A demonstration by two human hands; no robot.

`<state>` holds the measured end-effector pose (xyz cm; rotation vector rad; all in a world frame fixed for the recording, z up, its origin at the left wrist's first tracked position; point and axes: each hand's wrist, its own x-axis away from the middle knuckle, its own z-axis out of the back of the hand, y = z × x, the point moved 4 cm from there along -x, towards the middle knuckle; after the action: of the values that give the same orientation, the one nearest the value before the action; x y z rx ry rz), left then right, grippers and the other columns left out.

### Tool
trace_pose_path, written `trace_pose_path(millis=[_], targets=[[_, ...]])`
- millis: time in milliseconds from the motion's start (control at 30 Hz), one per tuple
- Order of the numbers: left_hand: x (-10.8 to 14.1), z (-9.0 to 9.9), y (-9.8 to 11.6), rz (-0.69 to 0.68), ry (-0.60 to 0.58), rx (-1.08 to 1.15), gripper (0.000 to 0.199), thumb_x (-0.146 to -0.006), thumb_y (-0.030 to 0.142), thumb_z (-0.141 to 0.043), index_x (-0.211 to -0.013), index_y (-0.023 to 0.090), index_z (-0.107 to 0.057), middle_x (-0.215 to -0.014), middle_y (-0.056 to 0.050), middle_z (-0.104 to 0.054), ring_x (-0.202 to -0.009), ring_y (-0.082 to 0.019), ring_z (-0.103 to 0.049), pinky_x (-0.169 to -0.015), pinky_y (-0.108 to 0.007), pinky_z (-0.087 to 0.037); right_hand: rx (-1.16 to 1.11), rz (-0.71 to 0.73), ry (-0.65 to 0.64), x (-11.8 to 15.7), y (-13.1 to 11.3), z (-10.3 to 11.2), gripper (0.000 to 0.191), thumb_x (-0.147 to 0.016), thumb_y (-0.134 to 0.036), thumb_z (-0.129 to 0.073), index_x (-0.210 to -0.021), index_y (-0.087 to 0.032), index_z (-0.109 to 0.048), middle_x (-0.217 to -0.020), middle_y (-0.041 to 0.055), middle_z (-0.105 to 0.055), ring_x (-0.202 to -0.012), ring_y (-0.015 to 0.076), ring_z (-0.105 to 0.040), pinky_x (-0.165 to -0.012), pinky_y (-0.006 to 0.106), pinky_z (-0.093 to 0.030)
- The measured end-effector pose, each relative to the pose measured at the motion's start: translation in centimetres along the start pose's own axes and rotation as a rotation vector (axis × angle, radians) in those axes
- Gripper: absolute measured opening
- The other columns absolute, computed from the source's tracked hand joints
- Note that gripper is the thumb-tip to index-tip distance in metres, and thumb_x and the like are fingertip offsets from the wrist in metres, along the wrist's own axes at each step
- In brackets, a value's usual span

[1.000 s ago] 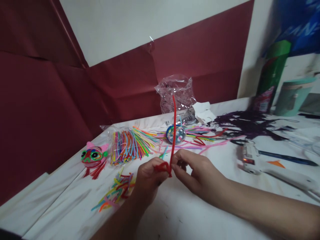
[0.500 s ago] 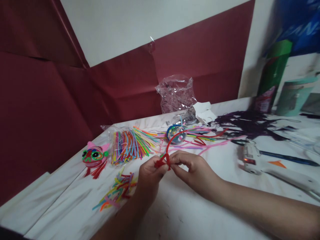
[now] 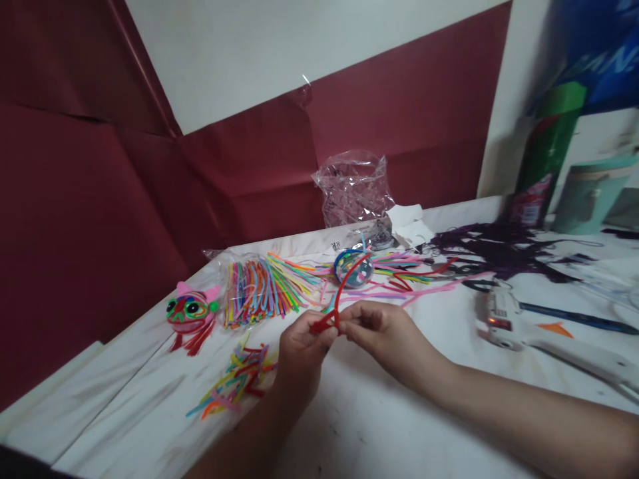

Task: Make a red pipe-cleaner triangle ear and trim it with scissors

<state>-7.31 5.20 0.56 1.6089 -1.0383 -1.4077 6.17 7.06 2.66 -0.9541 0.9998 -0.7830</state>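
Note:
A red pipe cleaner (image 3: 340, 293) is bent into a small loop between my two hands, one long end curving up and away to the right. My left hand (image 3: 301, 346) pinches its folded part between thumb and fingers. Close against the loop, my right hand (image 3: 372, 326) has thumb and forefinger closed on the same pipe cleaner. Short cut pieces of coloured pipe cleaner (image 3: 239, 379) lie left of my left wrist. Farther left rests a pink animal head (image 3: 190, 313) with green-rimmed eyes and red strands below.
Behind my hands lie a bag of coloured pipe cleaners (image 3: 259, 293) and a round clear container (image 3: 353, 267). At right are a glue gun (image 3: 504, 319), a dark pen (image 3: 574, 317) and purple strands (image 3: 509, 246). A clear plastic bag (image 3: 354, 189) stands at the back.
The long end of the red pipe cleaner stands straighter and its bend looks tighter. My hands have hardly moved; the view has shifted slightly.

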Motion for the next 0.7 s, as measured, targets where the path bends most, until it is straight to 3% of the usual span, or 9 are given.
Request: trace_pose_path(millis=[133,333,500,700], targets=[[0.1,0.0,0.6,-0.06,0.02,-0.144,0.006,-0.069,0.021,-0.064,-0.069,0.015,-0.063,-0.069,0.0,-0.059,-0.068,-0.013,-0.052,-0.068,-0.025,-0.039,0.075,0.065,-0.007,0.2,-0.4,-0.1,0.013,-0.076,-0.021,-0.052,-0.07,-0.016,-0.062,-0.067,0.0036,-0.064,-0.064,0.0155,-0.057,-0.059,0.026,-0.044],[0.1,-0.3,1.4,-0.087,-0.011,-0.281,0.007,-0.07,0.021,-0.062,-0.068,0.015,-0.061,-0.068,-0.001,-0.058,-0.068,-0.013,-0.052,-0.068,-0.025,-0.04,0.345,0.5,0.036,1.2,-1.3,-0.2,0.018,-0.08,-0.011,-0.044,-0.074,-0.014,-0.061,-0.073,0.0087,-0.061,-0.074,0.018,-0.056,-0.067,0.03,-0.046],[-0.1,-0.2,1.2,-0.02,-0.02,-0.267,0.009,-0.069,0.023,-0.062,-0.067,0.014,-0.059,-0.067,-0.001,-0.056,-0.067,-0.013,-0.05,-0.067,-0.025,-0.039,0.326,0.539,0.058,1.3,-0.9,-0.3,0.016,-0.081,-0.008,-0.045,-0.074,-0.016,-0.058,-0.073,0.0071,-0.059,-0.073,0.0163,-0.055,-0.066,0.028,-0.047],[-0.1,-0.3,0.9,0.163,-0.034,-0.197,0.014,-0.066,0.023,-0.061,-0.061,0.015,-0.05,-0.056,0.004,-0.048,-0.055,-0.009,-0.041,-0.054,-0.022,-0.034,0.335,0.611,0.068,1.4,-0.7,-0.4,0.015,-0.082,-0.008,-0.045,-0.075,-0.016,-0.056,-0.073,0.0072,-0.059,-0.073,0.0163,-0.055,-0.065,0.027,-0.047]])
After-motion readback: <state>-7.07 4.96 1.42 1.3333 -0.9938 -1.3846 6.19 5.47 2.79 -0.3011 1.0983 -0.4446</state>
